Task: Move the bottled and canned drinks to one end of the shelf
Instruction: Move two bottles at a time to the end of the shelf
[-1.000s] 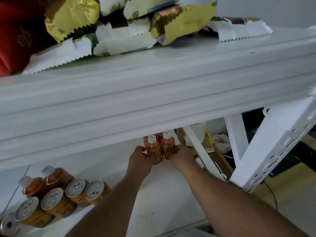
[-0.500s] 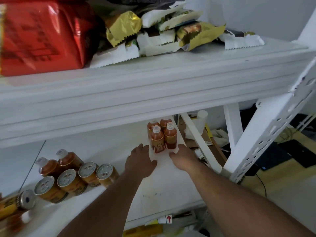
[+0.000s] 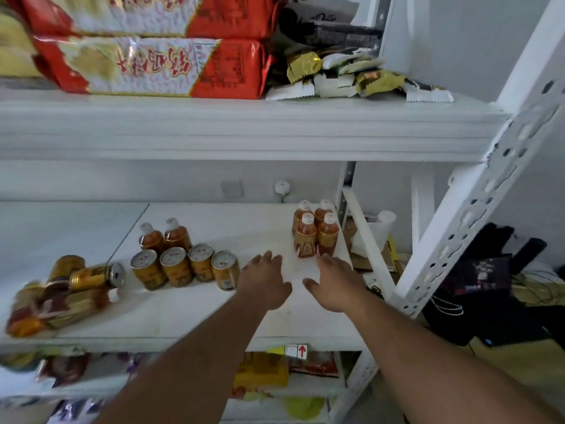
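Both hands empty, fingers loose: left hand (image 3: 265, 281), right hand (image 3: 331, 283). Four bottles (image 3: 315, 229) at right end; cans (image 3: 186, 266) mid-shelf. Risk: careless sweep topples cans

Upper shelf board (image 3: 244, 130) carried two stacked red-and-white snack bags (image 3: 146, 67) at its left, with a heap of gold-and-white sachets (image 3: 351, 78) to their right; below its right end rose a perforated white upright (image 3: 477, 209), dark clutter (image 3: 489, 280) beyond
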